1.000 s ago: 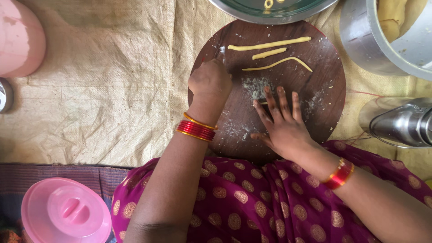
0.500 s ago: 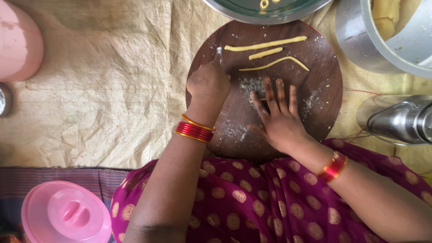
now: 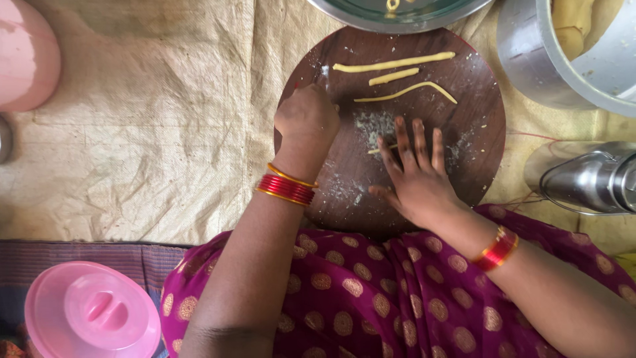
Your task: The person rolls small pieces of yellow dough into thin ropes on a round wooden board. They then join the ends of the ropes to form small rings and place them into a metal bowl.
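Observation:
A round dark wooden board (image 3: 477, 132) lies in front of me, dusted with flour. Three thin yellow dough strips (image 3: 394, 64) lie across its far half. My left hand (image 3: 306, 116) is a closed fist at the board's left edge, and a small pale tool tip (image 3: 324, 69) sticks out beyond it. My right hand (image 3: 417, 176) lies flat on the board with fingers spread, pressing on a short dough piece (image 3: 379, 150) whose end shows beside the fingers. Both wrists wear red and gold bangles.
A steel bowl (image 3: 397, 16) stands beyond the board. A steel pot holding dough (image 3: 563, 59) is at the far right, with a shiny steel vessel (image 3: 589, 179) below it. A pink lid (image 3: 89, 311) lies near left, a pink container (image 3: 23, 56) far left. Beige sacking (image 3: 152, 132) covers the floor.
My right hand has slid slightly forward over the board, and the end of a dough piece now shows at its fingers. The left fist has barely moved.

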